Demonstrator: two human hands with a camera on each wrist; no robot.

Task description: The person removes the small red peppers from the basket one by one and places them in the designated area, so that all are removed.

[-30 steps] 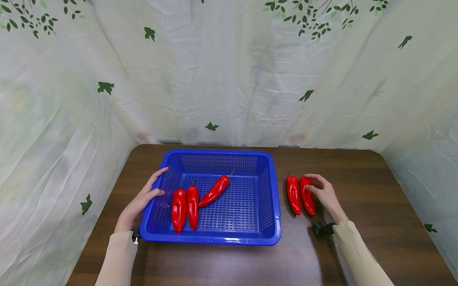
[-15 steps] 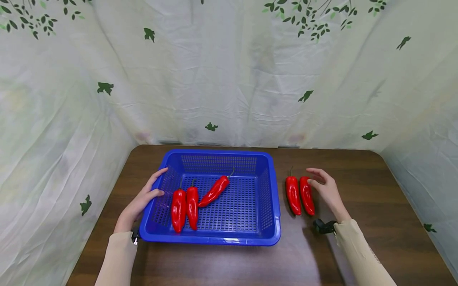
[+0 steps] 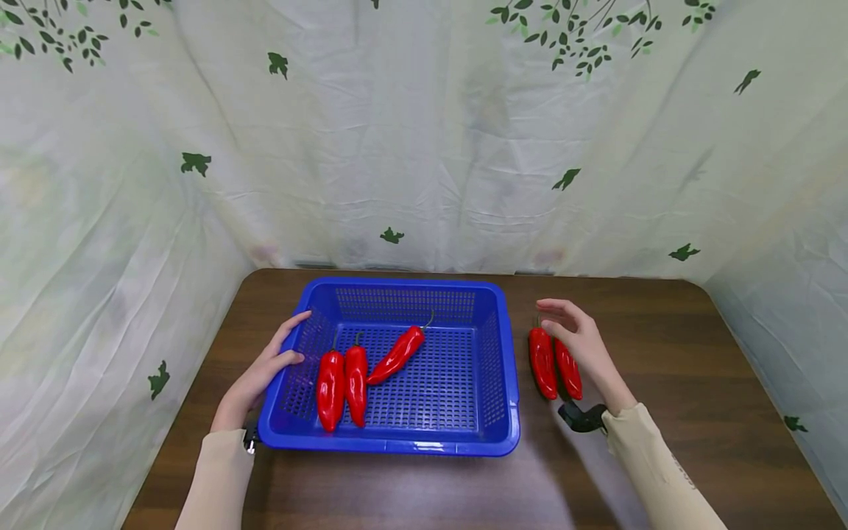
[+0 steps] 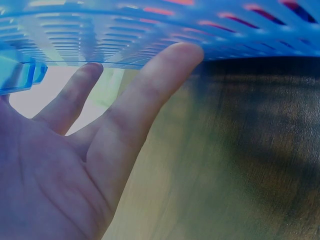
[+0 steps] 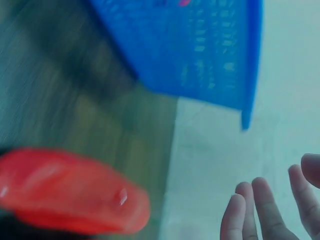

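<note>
My left hand (image 3: 255, 379) grips the left rim of a blue plastic basket (image 3: 397, 447), with a finger and thumb over the edge. In the left wrist view, other fingers (image 4: 132, 107) lie against the basket's slotted outer wall. Inside the basket, 3 red chili peppers lie toward the left: one chili (image 3: 330, 390), a second chili (image 3: 356, 385) beside it, and a slanted chili (image 3: 400, 355). My right hand (image 3: 586, 350) hovers over two chilies on the table, near the stem of the left chili (image 3: 543, 364). It partly covers the right chili (image 3: 568, 372) and holds nothing.
The brown wooden table (image 3: 682, 368) extends right of the chilies and in front of the basket. A pale leaf-patterned curtain (image 3: 437, 147) hangs behind the table and along both sides. A dark wrist device (image 3: 581, 417) sits below my right hand.
My right hand, which was touching the right chili, has come off it and moved left toward the left chili's stem. The left hand, basket and chilies have stayed in place.
</note>
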